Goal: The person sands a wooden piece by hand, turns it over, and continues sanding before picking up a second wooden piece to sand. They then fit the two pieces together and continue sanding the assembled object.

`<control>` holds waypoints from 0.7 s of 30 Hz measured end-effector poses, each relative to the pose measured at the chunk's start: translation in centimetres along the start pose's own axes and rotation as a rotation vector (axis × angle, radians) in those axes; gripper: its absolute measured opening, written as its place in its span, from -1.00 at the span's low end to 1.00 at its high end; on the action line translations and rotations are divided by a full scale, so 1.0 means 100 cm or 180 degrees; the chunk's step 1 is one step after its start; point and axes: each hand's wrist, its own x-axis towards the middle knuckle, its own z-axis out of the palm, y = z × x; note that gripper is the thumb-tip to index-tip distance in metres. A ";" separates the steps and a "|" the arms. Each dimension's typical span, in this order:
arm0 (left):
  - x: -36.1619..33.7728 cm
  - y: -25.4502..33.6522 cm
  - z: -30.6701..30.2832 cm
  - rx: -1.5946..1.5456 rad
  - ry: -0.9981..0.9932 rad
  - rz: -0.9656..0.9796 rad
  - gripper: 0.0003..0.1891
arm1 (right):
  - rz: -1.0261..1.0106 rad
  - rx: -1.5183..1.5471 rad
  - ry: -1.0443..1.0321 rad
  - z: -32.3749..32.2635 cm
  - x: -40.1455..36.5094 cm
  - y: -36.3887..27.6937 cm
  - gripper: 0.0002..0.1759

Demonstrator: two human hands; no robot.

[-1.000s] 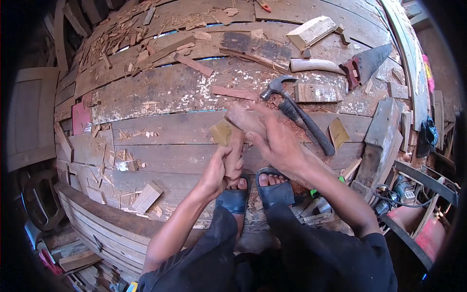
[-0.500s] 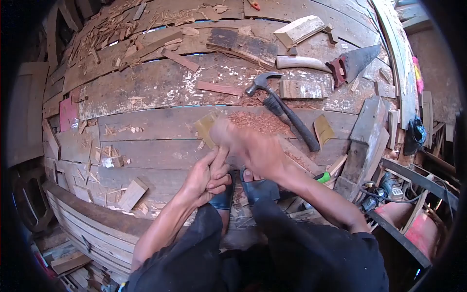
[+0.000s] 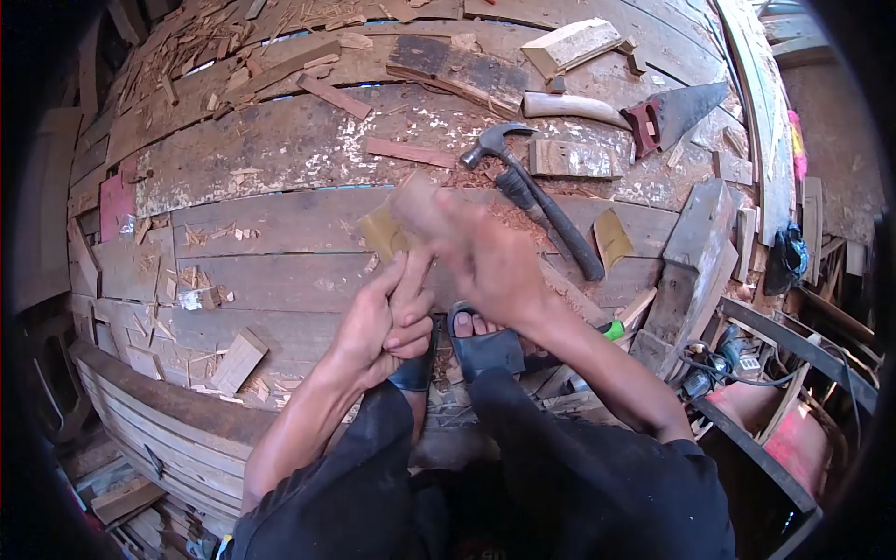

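Note:
My left hand (image 3: 383,327) is closed in front of my knees, its fingers curled round a pale piece of wood (image 3: 422,207) that angles up and away from me; the wood's far end is blurred. My right hand (image 3: 495,266) is curled over the same piece, just above the left, and is smeared by motion. What lies under its fingers is hidden. On the floorboards behind the hands lies a yellow-brown sheet like sandpaper (image 3: 380,231). A second such sheet (image 3: 612,239) rests to the right, beyond a claw hammer (image 3: 551,210).
A handsaw (image 3: 681,117) and a curved wooden handle (image 3: 574,107) lie farther back among wood blocks (image 3: 577,159) and shavings. A green-handled tool (image 3: 611,330) is beside my right forearm. Stacked boards (image 3: 168,401) stand at left, and a corded power tool (image 3: 723,364) at right.
The view has shifted slightly, so the floor appears a little left and up. My right hand stays over the wood, blurred in both frames; the left keeps its grip.

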 end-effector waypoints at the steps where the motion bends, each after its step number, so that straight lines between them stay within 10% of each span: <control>1: -0.002 0.002 0.002 0.0000 -0.0082 -0.0052 -0.64 | 0.0255 -0.0059 0.0078 0.001 0.003 0.005 -0.36; 21: -0.013 -0.008 -0.010 -0.0063 0.0007 0.0132 -0.63 | 0.0065 0.0176 -0.0412 0.007 -0.004 0.000 -0.39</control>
